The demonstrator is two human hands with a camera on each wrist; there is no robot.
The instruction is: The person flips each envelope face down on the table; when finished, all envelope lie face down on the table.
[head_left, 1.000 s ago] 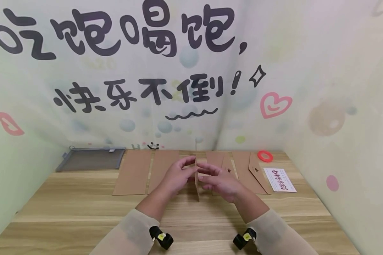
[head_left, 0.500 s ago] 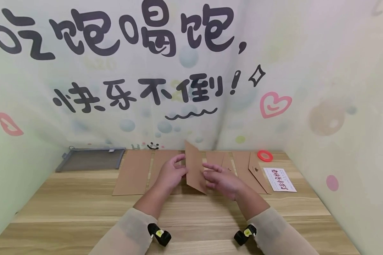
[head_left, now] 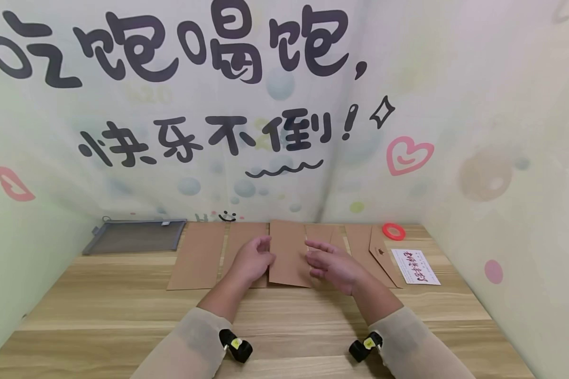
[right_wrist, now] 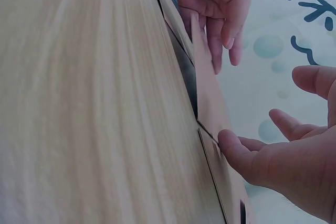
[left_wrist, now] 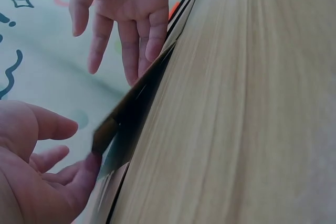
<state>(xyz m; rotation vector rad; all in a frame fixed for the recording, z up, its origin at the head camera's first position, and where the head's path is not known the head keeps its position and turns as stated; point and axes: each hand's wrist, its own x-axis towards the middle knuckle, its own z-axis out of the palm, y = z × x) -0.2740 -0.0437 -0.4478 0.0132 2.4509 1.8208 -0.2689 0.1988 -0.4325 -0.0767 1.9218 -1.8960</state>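
A plain brown paper envelope point(head_left: 288, 255) is tilted in the middle of the row, its left edge raised and its right side low over the neighbouring envelope. At that raised edge is my left hand point(head_left: 253, 259); in the left wrist view its lower fingers point(left_wrist: 86, 174) touch the edge from below while the thumb stands apart. My right hand point(head_left: 334, 266) is at the envelope's right side, fingers spread and loosely bent. One of its fingertips point(right_wrist: 228, 139) meets the low edge in the right wrist view. The envelope's underside lies in shadow.
Brown envelopes point(head_left: 199, 255) lie flat on both sides, and one at right shows a diagonal flap point(head_left: 384, 258). A grey mesh pouch point(head_left: 135, 237) is at back left. A red tape ring point(head_left: 394, 232) and a white card point(head_left: 415, 267) lie at right on the wooden table point(head_left: 284, 326).
The envelope has gone from standing on edge to nearly flat, its face turning up and its right side coming down to the right. My left hand has shifted slightly left.
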